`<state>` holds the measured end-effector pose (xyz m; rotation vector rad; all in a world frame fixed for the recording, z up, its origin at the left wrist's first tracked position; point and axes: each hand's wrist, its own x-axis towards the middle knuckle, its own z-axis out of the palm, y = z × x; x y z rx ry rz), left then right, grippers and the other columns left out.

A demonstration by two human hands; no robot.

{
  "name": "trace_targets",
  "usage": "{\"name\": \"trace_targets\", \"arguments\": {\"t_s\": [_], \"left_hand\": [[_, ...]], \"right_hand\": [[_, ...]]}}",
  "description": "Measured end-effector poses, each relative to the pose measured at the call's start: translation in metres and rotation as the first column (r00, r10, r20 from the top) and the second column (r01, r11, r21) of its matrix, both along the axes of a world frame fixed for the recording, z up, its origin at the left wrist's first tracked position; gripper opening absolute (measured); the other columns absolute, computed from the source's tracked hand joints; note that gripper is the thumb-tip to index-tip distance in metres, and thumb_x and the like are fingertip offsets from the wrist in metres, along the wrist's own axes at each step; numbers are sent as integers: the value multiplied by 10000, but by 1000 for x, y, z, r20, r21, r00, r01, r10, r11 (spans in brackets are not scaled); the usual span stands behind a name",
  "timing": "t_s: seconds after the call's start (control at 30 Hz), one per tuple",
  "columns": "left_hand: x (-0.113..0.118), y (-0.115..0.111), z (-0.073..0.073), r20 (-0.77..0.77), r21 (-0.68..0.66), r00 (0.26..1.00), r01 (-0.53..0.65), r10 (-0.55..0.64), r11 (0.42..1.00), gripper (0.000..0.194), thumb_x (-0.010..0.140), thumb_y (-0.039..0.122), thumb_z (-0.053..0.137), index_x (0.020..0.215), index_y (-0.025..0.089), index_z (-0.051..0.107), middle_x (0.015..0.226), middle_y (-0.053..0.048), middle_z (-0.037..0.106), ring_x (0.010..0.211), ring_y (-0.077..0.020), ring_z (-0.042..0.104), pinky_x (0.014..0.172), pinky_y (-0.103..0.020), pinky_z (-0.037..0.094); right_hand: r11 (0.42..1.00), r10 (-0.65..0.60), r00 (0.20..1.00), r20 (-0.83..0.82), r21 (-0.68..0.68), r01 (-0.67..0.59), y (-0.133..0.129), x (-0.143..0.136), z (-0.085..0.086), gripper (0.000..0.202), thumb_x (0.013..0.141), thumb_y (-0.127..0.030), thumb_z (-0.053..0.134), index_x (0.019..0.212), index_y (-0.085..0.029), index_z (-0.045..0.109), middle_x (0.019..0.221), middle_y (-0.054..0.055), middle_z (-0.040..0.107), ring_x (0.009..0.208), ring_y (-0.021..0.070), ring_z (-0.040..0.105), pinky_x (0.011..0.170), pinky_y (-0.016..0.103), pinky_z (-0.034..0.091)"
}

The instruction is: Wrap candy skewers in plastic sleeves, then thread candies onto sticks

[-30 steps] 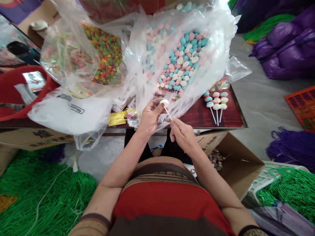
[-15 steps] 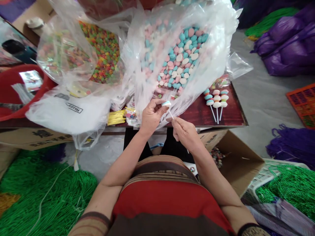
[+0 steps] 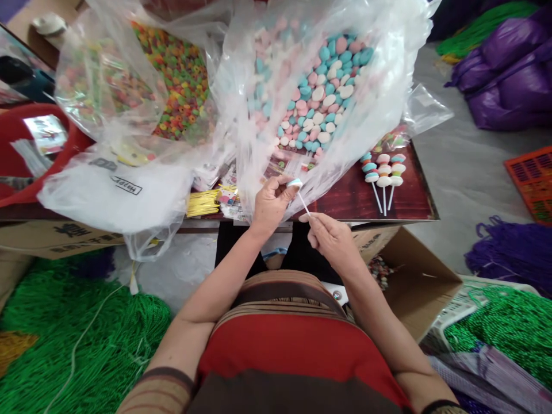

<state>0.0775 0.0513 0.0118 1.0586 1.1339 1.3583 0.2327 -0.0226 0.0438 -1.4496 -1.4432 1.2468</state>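
Observation:
Between the thumb and fingers of my left hand (image 3: 271, 204) is a blue-and-white marshmallow (image 3: 295, 183). My right hand (image 3: 333, 234) pinches the lower part of a thin white stick (image 3: 304, 203), whose upper end meets the underside of the marshmallow. How deep the stick goes in is hidden. Just beyond my hands lies a large open clear bag holding many pink, blue and white marshmallows (image 3: 317, 109). Right of it, several finished-looking candy skewers (image 3: 383, 172) of stacked marshmallows and coloured rings lie on the dark red table (image 3: 416, 195).
A clear bag of colourful ring candies (image 3: 181, 92) stands at the left, near a red basin (image 3: 64, 164). Yellow twist ties (image 3: 202, 203) lie by the table's front edge. Below right are an open cardboard box (image 3: 425, 276) and a crate of green strings (image 3: 504, 322).
My right hand has drawn slightly down and right along the stick, so more of the stick shows. The left hand keeps its pinch on the marshmallow. The whole view has shifted slightly.

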Motion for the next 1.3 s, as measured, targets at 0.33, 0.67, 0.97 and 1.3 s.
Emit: {"name": "trace_targets", "arguments": {"t_s": [0.33,0.67,0.97,1.3], "left_hand": [[21,-20,9,-268,116,951,188,-152,975,69,916,268,715,946,251,775,946,-25,762,894,-158,693,881,-281,530],[-7,77,18,-599,191,799,213,-58,958,106,876,181,685,886,219,784,1006,-60,751,1021,-236,674,1005,-346,494],[26,120,-27,-944,8,303,408,-127,913,98,875,188,667,874,149,757,1062,-150,678,1050,-310,643,947,-407,480],[2,103,-17,-842,29,518,326,-153,945,146,868,143,614,906,179,751,954,-103,748,934,-261,659,913,-376,462]], "right_hand": [[979,-206,936,-287,-65,195,13,-11,-28,494,933,-655,612,703,-226,528,482,-83,421,399,68,308,396,233,240],[942,-328,815,-478,-101,320,23,14,-17,422,897,-631,701,868,-223,596,539,-98,421,403,54,275,396,210,228],[930,-361,816,-452,-104,354,18,20,-20,405,919,-619,675,880,-222,607,526,-97,416,402,60,283,400,215,222],[927,-371,817,-441,-117,358,22,17,-28,442,867,-636,724,879,-202,645,526,-85,451,420,59,304,400,214,201]]}}
